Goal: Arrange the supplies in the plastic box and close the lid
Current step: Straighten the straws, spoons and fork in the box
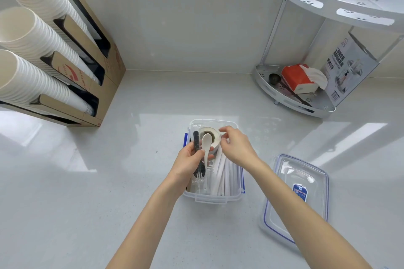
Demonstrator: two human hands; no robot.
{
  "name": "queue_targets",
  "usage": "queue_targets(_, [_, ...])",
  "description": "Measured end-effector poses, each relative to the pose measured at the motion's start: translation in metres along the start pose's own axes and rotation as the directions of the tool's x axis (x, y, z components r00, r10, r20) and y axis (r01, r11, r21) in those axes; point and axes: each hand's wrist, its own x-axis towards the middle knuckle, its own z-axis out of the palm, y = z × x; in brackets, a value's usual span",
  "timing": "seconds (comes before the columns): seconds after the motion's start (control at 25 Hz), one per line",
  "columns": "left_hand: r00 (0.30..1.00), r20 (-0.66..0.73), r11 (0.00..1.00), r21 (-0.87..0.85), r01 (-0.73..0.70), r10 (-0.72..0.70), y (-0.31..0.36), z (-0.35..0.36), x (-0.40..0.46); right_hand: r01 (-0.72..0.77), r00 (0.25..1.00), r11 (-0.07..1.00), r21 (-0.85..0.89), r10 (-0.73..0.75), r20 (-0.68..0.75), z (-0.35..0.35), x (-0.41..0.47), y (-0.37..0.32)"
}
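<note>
Plastic box (213, 200): left hand (189, 160) grips white spoon (206, 145), black cutlery (196, 142).

Clear plastic box (213, 200) open, supplies inside; lid (295, 201) flat beside.

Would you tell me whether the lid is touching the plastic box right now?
Apart: the head view shows bare counter between the lid and the plastic box.

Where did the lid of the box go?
The clear lid lies flat on the counter, to the right of the open plastic box, just past the person's right forearm.
</note>
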Motion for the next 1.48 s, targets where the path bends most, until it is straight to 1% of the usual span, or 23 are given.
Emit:
queue_targets(0.04, [1.0,0.009,1.0,-0.004,0.005,-0.005,0.0,0.002,0.002,0.005,0.999,0.983,0.181,-0.012,0.038,-0.004,-0.005,0.002])
queue_targets(0.08, [1.0,0.018,1.0,-0.007,0.007,-0.007,0.0,0.004,0.003,0.008,0.997,0.951,0.309,-0.031,0.071,-0.008,-0.01,0.004])
queue_targets(0.12, [1.0,0.03,1.0,-0.007,0.006,-0.006,0.0,0.007,0.004,0.019,0.995,0.931,0.363,-0.052,0.081,-0.01,-0.015,0.006])
queue_targets(0.32, [0.995,0.103,1.0,-0.013,0.01,-0.009,-0.002,0.016,0.002,0.097,0.995,0.919,0.381,-0.092,-0.033,-0.014,-0.021,0.015])
queue_targets(0.4, [1.0,0.021,0.999,-0.052,0.011,-0.01,-0.001,0.016,0.005,0.122,0.993,0.898,0.424,-0.108,-0.058,-0.02,-0.022,0.015])
queue_targets(0.48, [0.995,-0.097,0.99,-0.144,-0.003,-0.011,0.001,0.012,0.008,0.161,0.985,0.853,0.496,-0.11,-0.132,-0.028,-0.025,0.013])
queue_targets(0.56, [0.991,-0.13,0.974,-0.226,0.003,-0.033,0.004,0.008,0.01,0.213,0.971,0.818,0.535,-0.114,-0.212,-0.036,-0.026,0.011])
queue_targets(0.64, [0.991,-0.107,0.958,-0.282,0.044,-0.077,0.007,0.005,0.011,0.266,0.955,0.805,0.531,-0.142,-0.262,-0.04,-0.026,0.008])
queue_targets(0.72, [0.99,-0.062,0.934,-0.342,0.1,-0.129,0.009,0.007,0.011,0.311,0.943,0.791,0.526,-0.187,-0.277,-0.039,-0.029,0.004])
queue_targets(0.84, [0.984,0.08,0.882,-0.436,0.178,-0.159,0.012,0.011,0.01,0.392,0.917,0.787,0.477,-0.29,-0.275,-0.029,-0.034,0.005])
queue_targets(0.92, [0.975,0.187,0.865,-0.462,0.195,-0.12,0.013,0.011,0.01,0.428,0.904,0.783,0.451,-0.359,-0.234,-0.02,-0.039,0.009])
queue_targets(1.0, [0.97,0.226,0.899,-0.399,0.181,-0.095,0.014,0.012,0.01,0.455,0.89,0.807,0.376,-0.423,-0.169,-0.011,-0.043,0.015])
queue_targets(1.08, [0.974,0.204,0.932,-0.322,0.164,-0.101,0.013,0.013,0.011,0.464,0.884,0.831,0.308,-0.459,-0.093,-0.004,-0.047,0.02])
queue_targets(1.16, [0.98,0.161,0.935,-0.314,0.164,-0.117,0.009,0.014,0.013,0.452,0.89,0.847,0.281,-0.449,-0.076,-0.001,-0.05,0.023])
queue_targets(1.24, [0.984,0.132,0.939,-0.306,0.156,-0.12,0.005,0.015,0.015,0.389,0.921,0.871,0.299,-0.37,-0.122,-0.002,-0.05,0.023])
queue_targets(1.28, [0.986,0.123,0.95,-0.277,0.145,-0.114,0.003,0.016,0.015,0.331,0.943,0.886,0.325,-0.297,-0.151,-0.004,-0.048,0.022])
queue_targets(1.36, [0.99,0.108,0.981,-0.159,0.109,-0.093,-0.001,0.018,0.014,0.2,0.975,0.911,0.362,-0.147,-0.167,-0.007,-0.042,0.02])
queue_targets(1.48, [0.99,0.14,0.998,0.067,0.014,-0.024,-0.005,0.024,0.013,0.06,0.996,0.942,0.33,-0.033,-0.088,-0.005,-0.033,0.016])
